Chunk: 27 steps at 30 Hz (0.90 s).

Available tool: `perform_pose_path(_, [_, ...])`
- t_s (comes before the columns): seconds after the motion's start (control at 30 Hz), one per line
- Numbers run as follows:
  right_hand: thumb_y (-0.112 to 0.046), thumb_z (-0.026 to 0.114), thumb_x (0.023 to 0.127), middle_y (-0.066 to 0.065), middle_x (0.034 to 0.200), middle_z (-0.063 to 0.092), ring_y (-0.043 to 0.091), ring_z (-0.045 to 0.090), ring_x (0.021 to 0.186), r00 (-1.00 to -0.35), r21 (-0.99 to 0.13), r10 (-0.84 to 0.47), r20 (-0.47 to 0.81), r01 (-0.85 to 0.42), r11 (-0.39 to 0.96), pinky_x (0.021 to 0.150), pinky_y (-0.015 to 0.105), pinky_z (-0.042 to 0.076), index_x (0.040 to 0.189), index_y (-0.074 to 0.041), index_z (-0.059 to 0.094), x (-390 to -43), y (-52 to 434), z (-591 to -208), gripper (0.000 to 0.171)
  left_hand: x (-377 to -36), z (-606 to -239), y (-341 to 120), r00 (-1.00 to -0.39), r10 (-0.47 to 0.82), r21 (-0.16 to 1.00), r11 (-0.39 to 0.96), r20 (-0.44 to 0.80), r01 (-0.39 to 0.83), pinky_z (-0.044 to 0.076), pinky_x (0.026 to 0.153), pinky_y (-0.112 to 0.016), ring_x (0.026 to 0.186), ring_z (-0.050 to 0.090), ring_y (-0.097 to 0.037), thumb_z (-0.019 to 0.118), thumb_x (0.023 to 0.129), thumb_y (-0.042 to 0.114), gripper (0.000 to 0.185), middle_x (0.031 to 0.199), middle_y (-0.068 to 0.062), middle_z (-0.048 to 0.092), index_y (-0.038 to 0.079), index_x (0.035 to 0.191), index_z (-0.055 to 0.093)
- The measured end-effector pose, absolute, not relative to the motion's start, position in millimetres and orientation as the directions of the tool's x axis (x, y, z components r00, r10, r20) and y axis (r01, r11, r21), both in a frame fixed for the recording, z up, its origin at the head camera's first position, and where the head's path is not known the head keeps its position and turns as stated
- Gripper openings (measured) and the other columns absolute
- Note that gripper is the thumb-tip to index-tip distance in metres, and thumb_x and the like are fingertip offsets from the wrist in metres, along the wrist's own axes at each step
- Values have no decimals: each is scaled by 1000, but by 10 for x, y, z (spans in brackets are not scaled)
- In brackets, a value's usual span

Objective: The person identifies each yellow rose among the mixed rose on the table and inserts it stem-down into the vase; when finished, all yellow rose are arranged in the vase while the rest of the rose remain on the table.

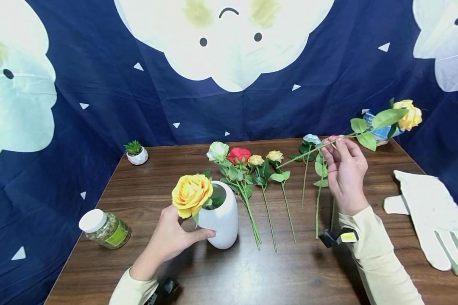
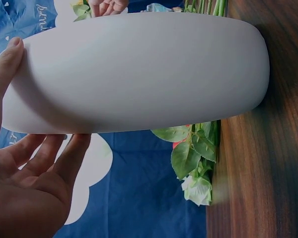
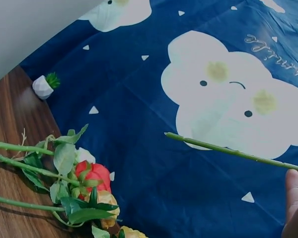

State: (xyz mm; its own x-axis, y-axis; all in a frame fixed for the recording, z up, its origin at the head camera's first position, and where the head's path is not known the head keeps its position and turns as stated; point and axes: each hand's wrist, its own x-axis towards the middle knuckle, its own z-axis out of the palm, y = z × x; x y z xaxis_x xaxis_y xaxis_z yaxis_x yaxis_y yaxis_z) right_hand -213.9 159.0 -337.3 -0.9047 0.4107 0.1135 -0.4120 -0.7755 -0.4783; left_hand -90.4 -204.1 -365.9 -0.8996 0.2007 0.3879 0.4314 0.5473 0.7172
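- Wooden surface (image 1: 221,275) with a blue cloud backdrop (image 1: 137,97)
- left hand (image 1: 171,237) wrapped round the white vase (image 1: 223,224)
- right hand (image 1: 345,169) pinching a yellow rose (image 1: 410,114) by its stem

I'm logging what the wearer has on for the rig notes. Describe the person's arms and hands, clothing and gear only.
Both arms wear long, cream-coloured, ribbed sleeves ending at the wrists. The left hand and right hand are bare, with no gloves or rings visible. Under each wrist sits a small black camera unit; the right wrist unit carries a yellow label, the left wrist unit is plain black.
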Motion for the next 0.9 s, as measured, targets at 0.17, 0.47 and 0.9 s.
perform_pose_path(0.17, [11, 58, 99, 20, 82, 70, 26, 74, 72, -905, -460, 405, 132, -418, -783, 68, 30, 64, 88, 9, 65, -2090, 1552, -3338, 12, -899, -3670, -2044, -900, 196, 714, 552, 390, 430, 57, 94, -32, 114, 65, -11, 99, 64, 16, 77, 124, -3, 72, 7, 133, 64])
perform_pose_path(0.47, [14, 56, 99, 22, 82, 70, 27, 73, 70, -900, -418, 385, 205, -436, -797, 66, 30, 64, 91, 11, 65, -1962, 1456, -3230, 13, -894, -3678, -2045, -904, 193, 725, 544, 382, 422, 57, 93, -31, 114, 65, -10, 99, 65, 15, 76, 124, -3, 72, 7, 132, 64])
perform_pose_path(0.9, [15, 58, 98, 24, 88, 71, 29, 75, 78, -915, -387, 262, 307, -371, -844, 72, 34, 65, 95, 13, 66, -1766, 1344, -3117, 9, -913, -3672, -2034, -896, 201, 734, 518, 395, 439, 57, 93, -30, 114, 64, -10, 99, 65, 13, 77, 125, -5, 72, 7, 133, 64])
